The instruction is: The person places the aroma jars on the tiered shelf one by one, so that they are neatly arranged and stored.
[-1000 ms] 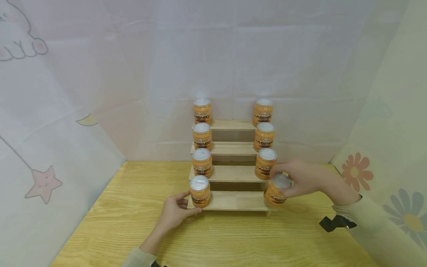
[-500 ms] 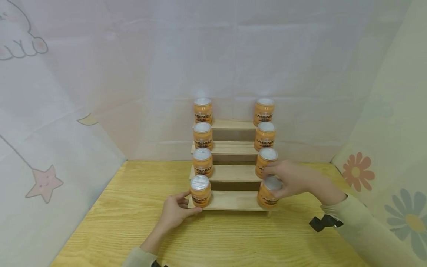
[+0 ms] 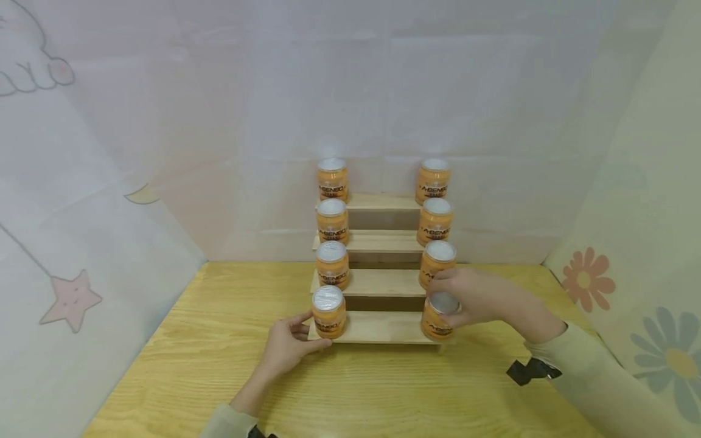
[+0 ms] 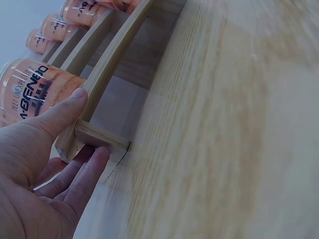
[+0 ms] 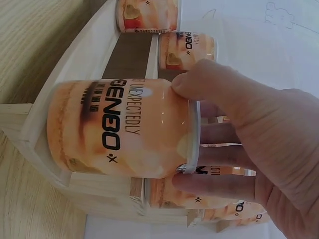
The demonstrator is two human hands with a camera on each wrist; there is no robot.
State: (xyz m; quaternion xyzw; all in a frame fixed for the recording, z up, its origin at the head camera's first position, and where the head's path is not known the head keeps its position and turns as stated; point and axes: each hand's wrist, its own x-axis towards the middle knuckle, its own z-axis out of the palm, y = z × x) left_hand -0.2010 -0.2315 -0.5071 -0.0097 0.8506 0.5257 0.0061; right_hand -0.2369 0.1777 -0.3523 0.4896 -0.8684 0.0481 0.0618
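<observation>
A wooden stepped shelf (image 3: 383, 328) carries orange cans with silver lids, one at each end of every step. At its front left corner, my left hand (image 3: 287, 347) grips the lowest board, thumb along the front edge and fingers at the end by the support. Close to that thumb stands the front left can (image 3: 328, 319). My right hand (image 3: 476, 298) holds the front right can (image 5: 114, 129) near its lid, thumb on one side and fingers round the other. In the right wrist view, that can's base meets the lowest board's right end.
Behind the held can is another can (image 3: 438, 264) on the second step, very near my right fingers. The shelf stands on a wood-grain table (image 3: 350, 395). A pale cloth backdrop (image 3: 263, 121) hangs close behind it, with printed side walls left and right.
The right can has moved left and come upright onto the lowest step's right end, with my right hand still round its top. My left hand keeps its place on the shelf corner.
</observation>
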